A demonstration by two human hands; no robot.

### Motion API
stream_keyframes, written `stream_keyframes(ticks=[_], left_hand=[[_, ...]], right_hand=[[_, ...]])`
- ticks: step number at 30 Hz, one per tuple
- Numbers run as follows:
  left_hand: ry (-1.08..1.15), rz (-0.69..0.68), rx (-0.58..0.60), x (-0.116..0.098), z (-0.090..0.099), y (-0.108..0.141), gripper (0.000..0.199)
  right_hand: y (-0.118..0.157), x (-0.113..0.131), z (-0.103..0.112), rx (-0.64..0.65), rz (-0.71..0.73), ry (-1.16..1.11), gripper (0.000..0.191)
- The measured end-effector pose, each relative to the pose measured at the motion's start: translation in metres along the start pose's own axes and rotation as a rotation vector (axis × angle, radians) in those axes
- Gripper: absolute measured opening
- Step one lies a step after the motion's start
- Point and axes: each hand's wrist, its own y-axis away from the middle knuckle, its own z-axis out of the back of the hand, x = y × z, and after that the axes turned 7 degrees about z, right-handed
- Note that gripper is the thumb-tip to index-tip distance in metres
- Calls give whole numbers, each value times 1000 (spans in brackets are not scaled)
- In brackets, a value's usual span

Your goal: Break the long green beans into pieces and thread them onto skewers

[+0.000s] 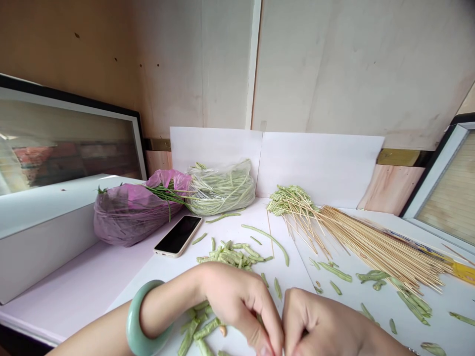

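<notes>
At the bottom middle, my left hand (241, 301), with a green bangle (134, 321) on its wrist, is closed in a pinch. My right hand (322, 324) is closed right against it, fingers bent down. Whatever is between the fingertips is hidden at the lower frame edge. Broken green bean pieces (230, 256) lie in a pile just beyond the left hand, and more cut pieces (202, 331) lie beneath that forearm. One long bean (272, 240) curves across the white table ahead of both hands. Loose bean bits (336, 271) are scattered past the right hand.
Bamboo skewers (382, 247) fan out at the right, beside a bundle of skewered beans (291, 199). A clear bag of long beans (222, 190) and a purple bag of greens (129, 215) stand at the back left. A phone (178, 236) lies before them. White boards (319, 168) stand behind.
</notes>
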Motion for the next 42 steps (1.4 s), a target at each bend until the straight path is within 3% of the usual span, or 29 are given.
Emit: stream_keyframes(ticks=[2,3,7,10,14,18,23,26,30,33,37,39,42], left_hand=[[25,-25,72,-5,-7,-3,51],[13,-33,53,-8,-9,-3,50],[-156,64,-305,-10,-3,1,27],[-508,256,-548,-2,11,8,16],[-736,451,-556,7,24,13,25],[-759,442,-645,6,24,12,34],[-794,468,-790,5,15,4,50],[-897,426,-781,6,8,0,47],[-994,317,-674,9,4,-2,35],[-953,288,-705,13,8,-1,30],[-689,194,-738,13,16,2,27],[-433,118,-647,11,17,5,27],[30,92,-413,9,14,7,38]], right_hand=[[4,5,-1,-24,48,-88,45],[5,6,1,-70,87,-122,46],[-1,-5,17,-438,226,-281,43],[-10,-16,26,-686,170,-300,40],[-15,-24,27,-795,13,-199,44],[-15,-28,23,-771,55,-154,28],[-17,-31,19,-666,99,-30,35],[-18,-30,17,-650,127,-37,39],[-19,-29,15,-641,118,-72,33],[-20,-28,16,-648,86,26,30],[-17,-26,17,-622,72,176,37],[-14,-23,15,-568,98,170,39],[-7,-18,7,-349,113,-1,40]])
